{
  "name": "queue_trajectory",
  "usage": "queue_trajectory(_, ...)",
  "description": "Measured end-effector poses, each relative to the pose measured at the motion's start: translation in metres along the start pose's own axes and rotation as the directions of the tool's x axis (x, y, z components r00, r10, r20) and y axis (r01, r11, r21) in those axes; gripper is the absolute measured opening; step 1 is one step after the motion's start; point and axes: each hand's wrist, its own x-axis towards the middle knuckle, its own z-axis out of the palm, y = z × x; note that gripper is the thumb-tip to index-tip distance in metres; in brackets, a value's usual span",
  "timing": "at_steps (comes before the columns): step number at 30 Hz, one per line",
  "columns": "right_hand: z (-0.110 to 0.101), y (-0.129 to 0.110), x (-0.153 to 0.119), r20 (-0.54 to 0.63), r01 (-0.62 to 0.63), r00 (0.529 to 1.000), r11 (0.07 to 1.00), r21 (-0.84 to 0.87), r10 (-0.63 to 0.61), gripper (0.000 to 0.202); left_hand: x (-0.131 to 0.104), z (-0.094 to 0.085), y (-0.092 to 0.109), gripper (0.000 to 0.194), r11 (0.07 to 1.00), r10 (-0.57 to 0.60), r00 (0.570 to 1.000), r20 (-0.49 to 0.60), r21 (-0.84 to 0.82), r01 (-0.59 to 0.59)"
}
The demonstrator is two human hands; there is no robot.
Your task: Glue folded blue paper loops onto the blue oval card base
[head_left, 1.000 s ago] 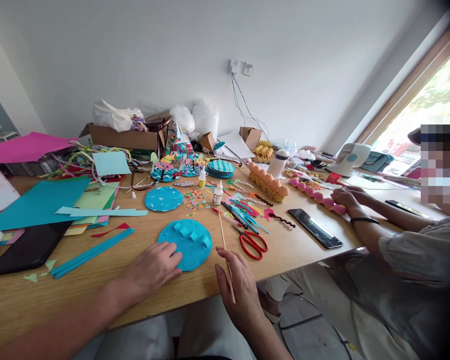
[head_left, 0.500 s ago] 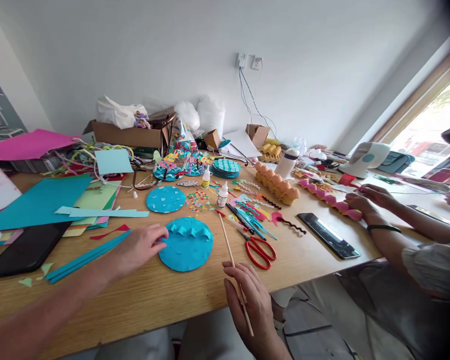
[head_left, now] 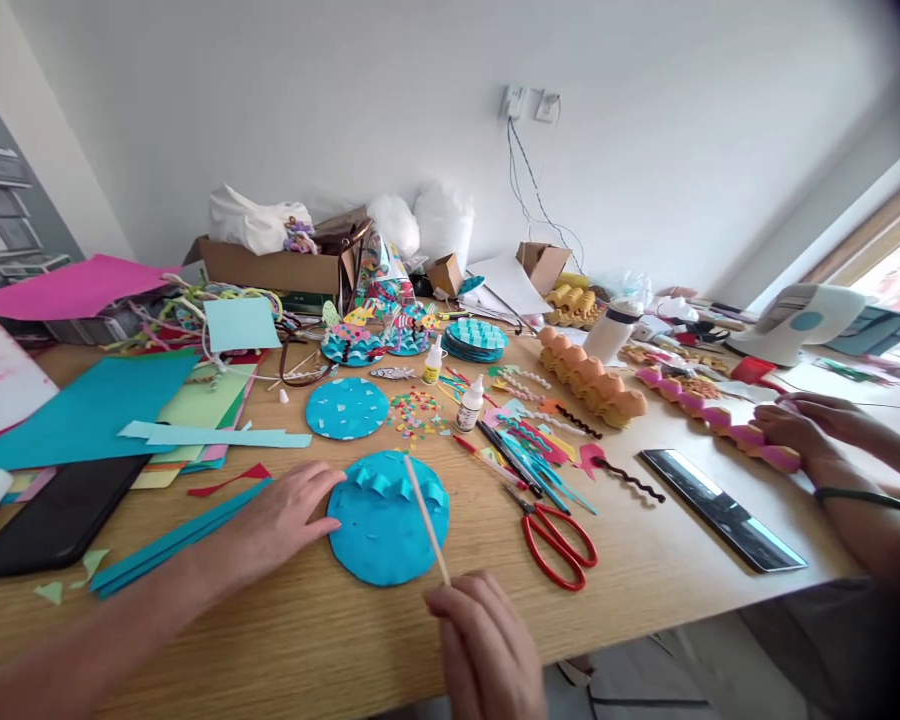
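When the blue paper disc (head_left: 386,550) is taken as the dial's centre, twelve toward the wall, the left hand (head_left: 289,510) lies at nine o'clock, open, thumb and fingers parted at the disc's rim; whether it presses cannot be told. The right hand (head_left: 491,645), at five o'clock, is closed around a thin wooden stick (head_left: 427,521), its tip over the disc near twelve, across a wavy blue strip (head_left: 381,486); contact with that strip cannot be confirmed. The disc lies flat on the wooden table (head_left: 285,640). Red-handled scissors (head_left: 581,552) lie at three o'clock. A white bottle (head_left: 469,408) stands at one; a second blue disc (head_left: 346,410), bearing pale scraps, lies at eleven. Long blue paper strips (head_left: 180,542) lie at nine, alongside the left forearm. Between two and three, well apart, a co-worker's hands (head_left: 791,428) are beside a pink carton strip (head_left: 712,417)
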Motion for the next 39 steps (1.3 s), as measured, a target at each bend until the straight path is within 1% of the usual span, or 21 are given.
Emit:
queue_trajectory(2, 0.017, -0.005, 0.005, 0.043, 0.047, 0.998, 0.999, -0.001, -0.047, 0.034, -0.006, 0.002, 0.000, 0.031, 0.999, 0.036, 0.999, -0.018, 0.013, -0.035)
queue_trajectory(4, 0.031, -0.008, 0.009, 0.079, 0.046, 0.996, 0.999, -0.015, -0.045, 0.038, -0.008, 0.004, -0.001, 0.031, 0.998, 0.059, 0.998, -0.034, 0.029, -0.058)
queue_trajectory(7, 0.037, -0.009, 0.009, 0.105, 0.023, 0.994, 1.000, -0.011, -0.022, 0.039, -0.008, 0.005, -0.004, 0.039, 0.995, 0.076, 0.994, -0.077, 0.075, -0.070)
queue_trajectory(10, 0.030, -0.002, -0.002, 0.033, -0.066, 0.997, 0.997, -0.048, 0.068, 0.038, -0.006, 0.005, -0.009, 0.048, 0.991, 0.091, 0.992, -0.089, 0.110, -0.081)
queue_trajectory(12, 0.022, 0.006, -0.013, -0.025, -0.149, 0.989, 0.981, -0.126, 0.147, 0.034, -0.005, 0.006, -0.011, 0.050, 0.988, 0.108, 0.991, -0.083, 0.117, -0.098)
queue_trajectory(15, 0.010, 0.020, -0.025, -0.048, -0.222, 0.975, 0.943, -0.250, 0.217, 0.030, -0.005, 0.007, -0.011, 0.052, 0.984, 0.134, 0.988, -0.080, 0.127, -0.123)
queue_trajectory(18, 0.001, 0.027, -0.025, -0.011, -0.216, 0.974, 0.915, -0.341, 0.226, 0.030, -0.005, 0.009, -0.011, 0.054, 0.981, 0.153, 0.985, -0.081, 0.136, -0.141)
queue_trajectory(22, -0.004, 0.029, -0.014, 0.066, -0.165, 0.976, 0.906, -0.389, 0.206, 0.031, -0.004, 0.011, -0.012, 0.053, 0.975, 0.179, 0.980, -0.090, 0.150, -0.164)
queue_trajectory(25, -0.006, 0.033, -0.005, 0.037, -0.199, 0.971, 0.885, -0.420, 0.236, 0.031, -0.004, 0.011, -0.014, 0.054, 0.969, 0.193, 0.979, -0.071, 0.171, -0.178)
queue_trajectory(27, -0.007, 0.037, -0.001, 0.014, -0.204, 0.972, 0.875, -0.438, 0.234, 0.029, -0.004, 0.011, -0.015, 0.054, 0.966, 0.195, 0.979, -0.054, 0.181, -0.183)
queue_trajectory(29, -0.007, 0.041, 0.001, 0.020, -0.184, 0.977, 0.886, -0.425, 0.213, 0.027, -0.005, 0.011, -0.016, 0.053, 0.968, 0.185, 0.981, -0.055, 0.184, -0.172)
queue_trajectory(32, -0.010, 0.045, 0.000, 0.063, -0.153, 0.980, 0.914, -0.376, 0.189, 0.030, -0.007, 0.012, -0.014, 0.053, 0.971, 0.173, 0.983, -0.064, 0.177, -0.159)
queue_trajectory(34, -0.015, 0.046, -0.002, 0.116, -0.120, 0.979, 0.934, -0.337, 0.168, 0.037, -0.008, 0.013, -0.012, 0.054, 0.973, 0.165, 0.984, -0.073, 0.173, -0.151)
queue_trajectory(36, -0.026, 0.046, -0.003, 0.202, -0.076, 0.971, 0.963, -0.260, 0.131, 0.047, -0.008, 0.014, -0.010, 0.056, 0.976, 0.153, 0.985, -0.081, 0.171, -0.138)
queue_trajectory(38, -0.040, 0.045, -0.002, 0.281, -0.105, 0.949, 0.984, -0.145, 0.143, 0.052, -0.009, 0.013, -0.009, 0.055, 0.977, 0.139, 0.986, -0.092, 0.173, -0.122)
queue_trajectory(39, -0.047, 0.043, 0.000, 0.310, -0.152, 0.935, 0.984, -0.088, 0.172, 0.052, -0.009, 0.013, -0.008, 0.055, 0.977, 0.140, 0.986, -0.089, 0.176, -0.123)
